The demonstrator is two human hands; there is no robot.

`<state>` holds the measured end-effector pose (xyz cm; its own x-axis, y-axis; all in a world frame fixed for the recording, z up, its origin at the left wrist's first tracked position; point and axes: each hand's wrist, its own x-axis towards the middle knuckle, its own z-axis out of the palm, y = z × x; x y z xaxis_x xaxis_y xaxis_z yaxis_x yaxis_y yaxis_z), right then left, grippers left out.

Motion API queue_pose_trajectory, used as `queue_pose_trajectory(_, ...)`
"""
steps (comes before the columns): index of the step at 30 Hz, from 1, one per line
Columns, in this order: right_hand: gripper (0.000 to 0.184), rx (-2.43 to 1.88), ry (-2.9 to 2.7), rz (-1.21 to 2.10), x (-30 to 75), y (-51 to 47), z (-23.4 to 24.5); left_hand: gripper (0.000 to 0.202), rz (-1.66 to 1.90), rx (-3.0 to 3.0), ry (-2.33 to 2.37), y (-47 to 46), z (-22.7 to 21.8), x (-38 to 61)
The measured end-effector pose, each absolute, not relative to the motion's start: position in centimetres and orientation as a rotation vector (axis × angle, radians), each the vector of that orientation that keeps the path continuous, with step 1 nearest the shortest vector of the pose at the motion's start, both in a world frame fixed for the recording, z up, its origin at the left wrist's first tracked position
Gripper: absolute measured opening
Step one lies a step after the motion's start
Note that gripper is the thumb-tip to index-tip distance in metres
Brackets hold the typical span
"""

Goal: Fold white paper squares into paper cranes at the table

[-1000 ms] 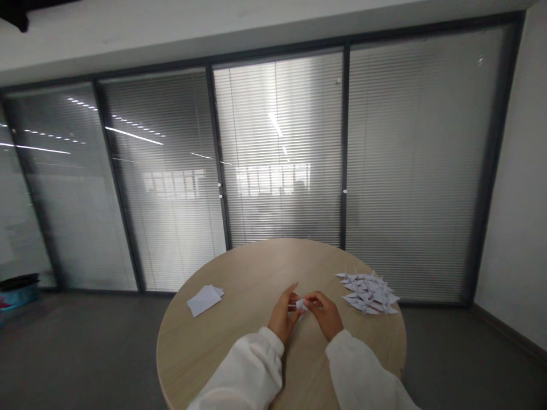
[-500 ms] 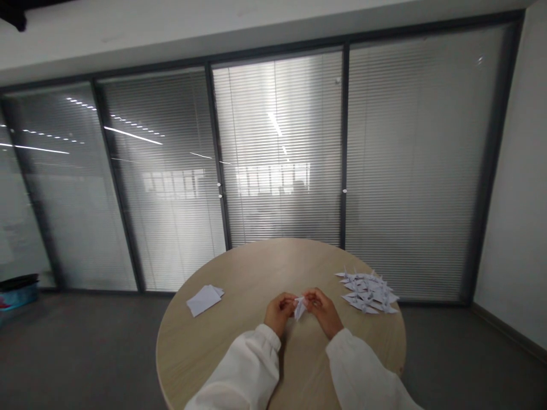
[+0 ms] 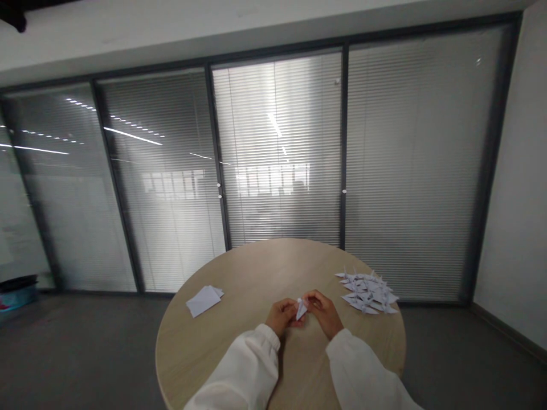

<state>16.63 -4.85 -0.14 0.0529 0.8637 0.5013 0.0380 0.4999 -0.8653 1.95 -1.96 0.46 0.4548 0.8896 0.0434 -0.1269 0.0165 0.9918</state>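
Note:
A small folded white paper piece (image 3: 301,309) comes to a point and sits between my two hands at the middle of the near table. My left hand (image 3: 281,316) pinches its lower end, and my right hand (image 3: 325,313) holds its upper edge with the fingertips. To the right of my right hand lies a pile of several white origami cranes (image 3: 367,294). Left of my left hand, a small stack of white paper sheets (image 3: 204,300) rests flat on the table. White cuffed sleeves cover both forearms.
The round light-wood table (image 3: 239,273) has its far rim against a glass partition (image 3: 277,154) with grey slat blinds. Grey floor surrounds the table. A dark-rimmed blue bin (image 3: 17,295) stands at the far left by the glass.
The paper piece now looks narrower and more pointed than a second ago. My hands have drawn closer together around it, and my left fingers have lowered. The sheets and cranes stay in place.

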Motion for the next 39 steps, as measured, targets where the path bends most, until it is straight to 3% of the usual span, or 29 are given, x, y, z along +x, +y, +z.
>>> queue_pose_trajectory(31,0.025,-0.955,-1.327,0.632,16.83,-4.84,-0.1,0.043,0.883,1.256,0.584,-2.17,0.36,1.83)
queue_pose_trajectory(39,0.019,-1.078,-1.379,0.516,16.45,-5.34,0.29,0.042,0.873,1.322,0.777,-2.48,0.67,2.14)
